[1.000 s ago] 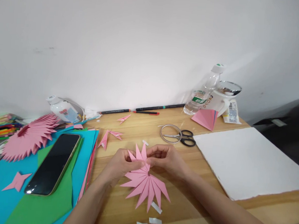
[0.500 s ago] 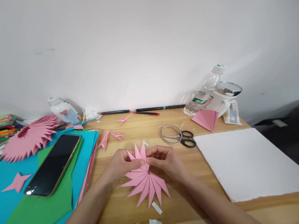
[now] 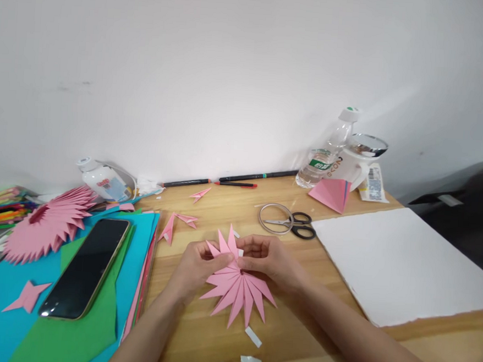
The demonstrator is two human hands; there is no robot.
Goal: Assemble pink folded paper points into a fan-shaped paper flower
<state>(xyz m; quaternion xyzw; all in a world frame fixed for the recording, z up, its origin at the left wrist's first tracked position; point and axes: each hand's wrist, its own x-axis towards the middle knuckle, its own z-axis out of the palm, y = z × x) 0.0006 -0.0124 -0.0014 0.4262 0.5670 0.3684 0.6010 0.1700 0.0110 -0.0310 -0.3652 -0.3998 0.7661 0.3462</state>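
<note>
A pink folded paper star with many pointed rays lies on the wooden table in front of me. My left hand pinches its upper left rays, fingers closed on the paper. My right hand grips the star's centre from the right, fingers curled, with a small white bit at the fingertips. Small white strips lie on the table just below the star.
A phone rests on blue and green paper sheets at left, beside a larger pink paper star. Scissors and a tape ring lie behind my hands. A white sheet is at right; bottle, cup and pens line the wall.
The star has shifted slightly up and toward me between my hands; both hands keep their hold and have barely moved.
</note>
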